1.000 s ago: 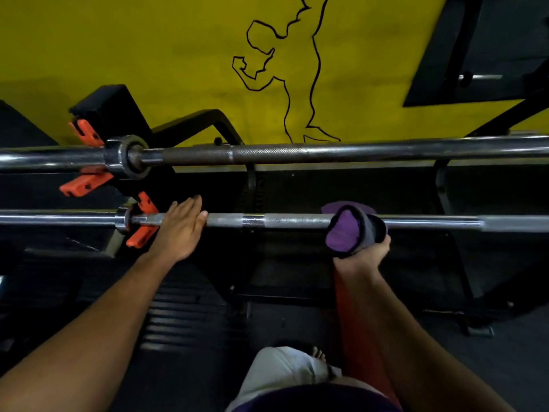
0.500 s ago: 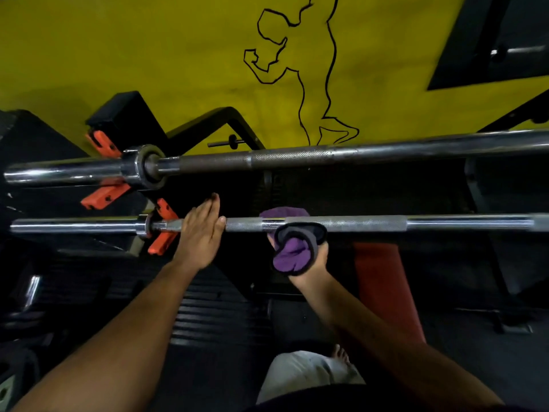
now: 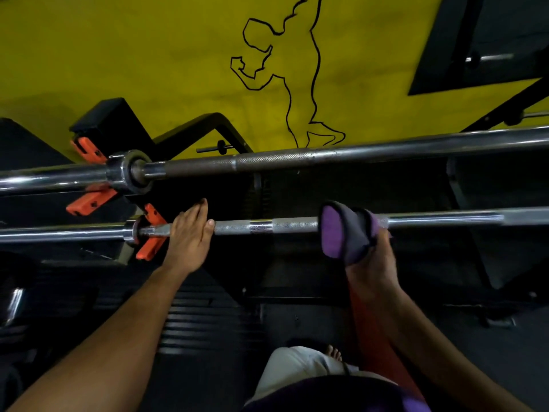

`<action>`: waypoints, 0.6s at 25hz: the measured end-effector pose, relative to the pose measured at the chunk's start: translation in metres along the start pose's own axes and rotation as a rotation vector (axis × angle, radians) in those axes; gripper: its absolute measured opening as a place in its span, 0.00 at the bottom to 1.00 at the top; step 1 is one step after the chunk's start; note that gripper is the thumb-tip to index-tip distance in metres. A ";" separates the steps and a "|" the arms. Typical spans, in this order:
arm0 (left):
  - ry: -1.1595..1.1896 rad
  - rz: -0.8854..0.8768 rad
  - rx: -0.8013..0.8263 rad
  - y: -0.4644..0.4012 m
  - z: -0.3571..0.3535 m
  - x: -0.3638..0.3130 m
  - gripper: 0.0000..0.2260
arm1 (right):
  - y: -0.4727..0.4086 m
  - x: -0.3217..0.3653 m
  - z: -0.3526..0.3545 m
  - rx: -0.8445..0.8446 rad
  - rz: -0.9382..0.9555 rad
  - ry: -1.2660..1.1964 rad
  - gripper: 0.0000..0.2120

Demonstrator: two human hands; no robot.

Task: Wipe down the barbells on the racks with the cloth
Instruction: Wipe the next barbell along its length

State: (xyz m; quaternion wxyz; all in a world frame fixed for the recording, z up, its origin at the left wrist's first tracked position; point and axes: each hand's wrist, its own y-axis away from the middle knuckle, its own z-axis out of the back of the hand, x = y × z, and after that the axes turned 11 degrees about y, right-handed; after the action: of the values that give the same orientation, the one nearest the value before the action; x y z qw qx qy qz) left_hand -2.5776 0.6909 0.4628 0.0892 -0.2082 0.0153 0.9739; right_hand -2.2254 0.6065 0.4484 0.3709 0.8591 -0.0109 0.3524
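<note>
Two steel barbells lie across the rack. The nearer, thinner barbell (image 3: 285, 226) runs left to right at mid-frame. My left hand (image 3: 188, 237) rests on it near the left collar, fingers straight over the shaft and thumb alongside it. A purple and grey cloth (image 3: 346, 230) is wrapped around the shaft right of centre. My right hand (image 3: 372, 264) grips that cloth from below, its fingers hidden inside the fabric. The thicker far barbell (image 3: 297, 160) sits higher on the rack, untouched.
Orange rack hooks (image 3: 150, 242) hold the near bar by my left hand; another orange hook (image 3: 89, 200) sits under the far bar's sleeve. A red bench pad (image 3: 374, 337) lies below my right arm. A yellow wall (image 3: 148, 55) stands behind the black rack frame.
My right hand has slid the cloth rightward along the near bar from beside my left hand. The left hand stays by the collar.
</note>
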 end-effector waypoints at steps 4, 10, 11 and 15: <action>0.001 0.002 -0.001 0.000 0.001 -0.003 0.36 | -0.001 -0.027 -0.034 -0.012 -0.081 -0.095 0.18; -0.004 0.013 0.022 0.001 0.003 -0.004 0.37 | 0.017 -0.080 -0.105 -0.057 -0.138 -0.002 0.24; -0.004 0.013 0.026 0.000 0.003 -0.004 0.37 | 0.021 -0.089 -0.113 -0.038 -0.169 0.000 0.24; -0.018 -0.012 0.020 0.000 0.002 0.000 0.35 | 0.023 -0.090 -0.099 0.110 -0.230 0.152 0.17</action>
State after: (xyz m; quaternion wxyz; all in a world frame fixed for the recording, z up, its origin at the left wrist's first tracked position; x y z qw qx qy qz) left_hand -2.5781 0.6912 0.4645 0.0972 -0.1984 0.0231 0.9750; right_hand -2.3588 0.6314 0.4545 0.3607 0.8446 0.1350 0.3720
